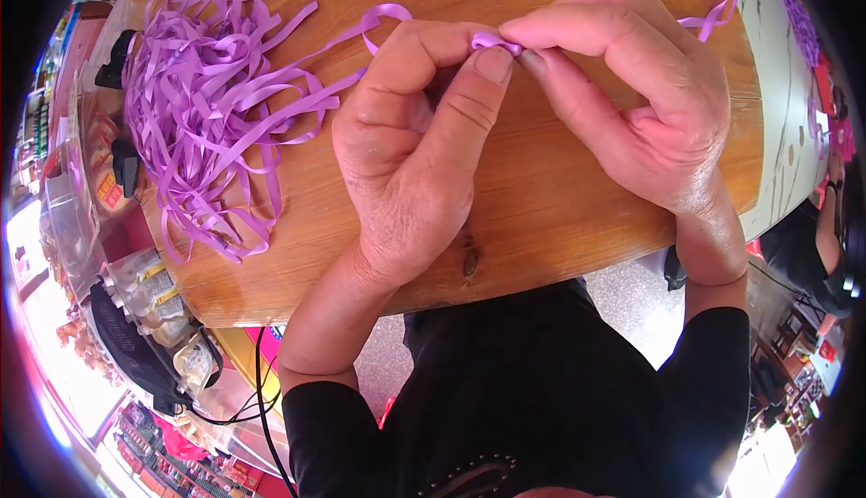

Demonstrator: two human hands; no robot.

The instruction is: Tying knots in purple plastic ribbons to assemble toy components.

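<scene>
Between my two hands, over the far part of the wooden table [559, 227], a small fold of purple ribbon [487, 40] shows. My left hand [410, 151] pinches it with thumb against forefinger. The thumb and forefinger of my right hand [645, 92] close on its right end, their tips almost meeting the left thumb. Whether the fold is a loop or a knot I cannot tell. A big tangled pile of purple ribbons [212, 106] lies to the left, and loose strands run from it behind my left hand. Another purple strand [719, 13] curves out beyond my right hand.
Black clips [124, 169] grip the table's left edge, beside a clear plastic panel. A white marbled surface [767, 128] adjoins at the right, with more purple ribbon [794, 15] on it. A black cable [260, 399] hangs lower left. Another person in black [798, 245] is at far right.
</scene>
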